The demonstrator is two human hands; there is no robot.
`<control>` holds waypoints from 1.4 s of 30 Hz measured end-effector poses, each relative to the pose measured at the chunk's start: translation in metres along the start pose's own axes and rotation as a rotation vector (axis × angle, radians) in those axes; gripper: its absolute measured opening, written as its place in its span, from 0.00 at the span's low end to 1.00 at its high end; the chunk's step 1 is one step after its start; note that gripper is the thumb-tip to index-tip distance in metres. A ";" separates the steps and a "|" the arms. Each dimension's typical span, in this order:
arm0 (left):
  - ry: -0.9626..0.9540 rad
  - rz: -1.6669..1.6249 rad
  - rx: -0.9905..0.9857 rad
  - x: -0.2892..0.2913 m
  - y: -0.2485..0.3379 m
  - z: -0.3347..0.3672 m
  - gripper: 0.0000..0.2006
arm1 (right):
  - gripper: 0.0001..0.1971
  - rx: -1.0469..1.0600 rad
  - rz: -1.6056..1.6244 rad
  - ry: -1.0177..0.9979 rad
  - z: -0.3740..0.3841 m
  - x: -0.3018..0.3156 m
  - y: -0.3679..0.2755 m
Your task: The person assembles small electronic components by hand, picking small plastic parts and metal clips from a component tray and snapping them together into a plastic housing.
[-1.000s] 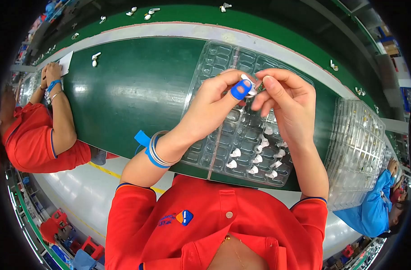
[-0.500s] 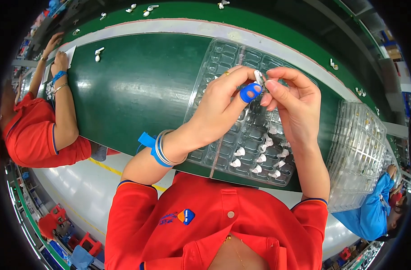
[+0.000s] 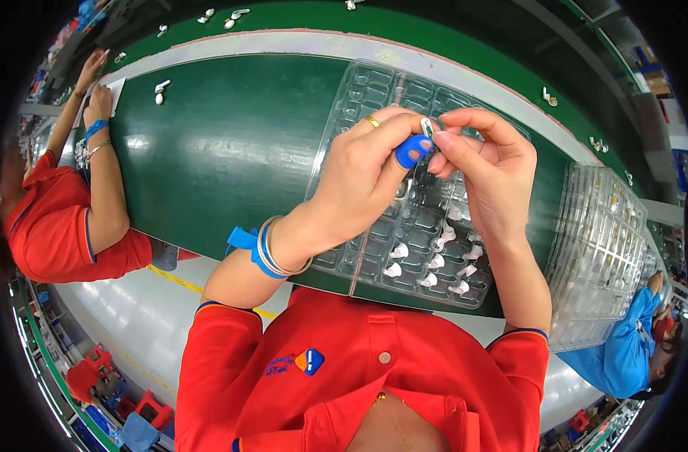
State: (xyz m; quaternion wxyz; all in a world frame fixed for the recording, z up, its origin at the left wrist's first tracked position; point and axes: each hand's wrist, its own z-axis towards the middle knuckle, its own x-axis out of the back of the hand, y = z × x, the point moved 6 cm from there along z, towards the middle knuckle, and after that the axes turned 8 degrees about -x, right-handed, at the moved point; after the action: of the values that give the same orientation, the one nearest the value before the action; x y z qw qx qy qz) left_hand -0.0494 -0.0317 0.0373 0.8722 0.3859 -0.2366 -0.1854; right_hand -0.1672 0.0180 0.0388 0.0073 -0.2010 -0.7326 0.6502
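A white earbud stem (image 3: 426, 127) with a dark inner face is pinched in my left hand (image 3: 359, 169), whose thumb wears a blue finger cot (image 3: 413, 151). My right hand (image 3: 498, 169) closes its thumb and fingertips against the same piece; whatever tiny part lies between them is hidden. Both hands are held over a clear plastic tray (image 3: 336, 162) with moulded pockets. Several white earbud pieces (image 3: 435, 261) sit in its near right pockets, below my right wrist.
Stacked clear trays (image 3: 596, 248) stand at the right. A white earbud pair (image 3: 160, 92) lies on the green table (image 3: 223, 151). Beyond a pale ledge, a green conveyor (image 3: 299, 16) carries more earbuds. A co-worker in red (image 3: 73, 218) works at left, another in blue (image 3: 623, 346) at right.
My hands have shifted very slightly left, and the stem has turned to show more of its dark face. Earbuds on the far conveyor have moved left.
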 end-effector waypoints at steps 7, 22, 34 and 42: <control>0.012 -0.003 -0.002 0.003 0.002 0.002 0.06 | 0.08 0.205 -0.138 0.016 -0.005 -0.004 -0.008; -0.173 -0.004 0.062 -0.002 -0.001 0.001 0.07 | 0.08 0.000 -0.144 -0.100 0.003 0.003 0.002; -0.141 -0.282 0.243 -0.010 -0.005 -0.003 0.11 | 0.07 -0.038 -0.048 -0.111 0.001 -0.001 0.003; -0.081 -0.467 0.319 -0.010 -0.011 -0.007 0.12 | 0.09 -0.015 -0.055 -0.134 0.002 -0.002 -0.003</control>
State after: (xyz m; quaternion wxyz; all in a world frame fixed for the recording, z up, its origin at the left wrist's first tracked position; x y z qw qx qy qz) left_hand -0.0547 -0.0296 0.0217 0.7241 0.5545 -0.2018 -0.3571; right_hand -0.1662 0.0151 0.0416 -0.0252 -0.1370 -0.7416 0.6562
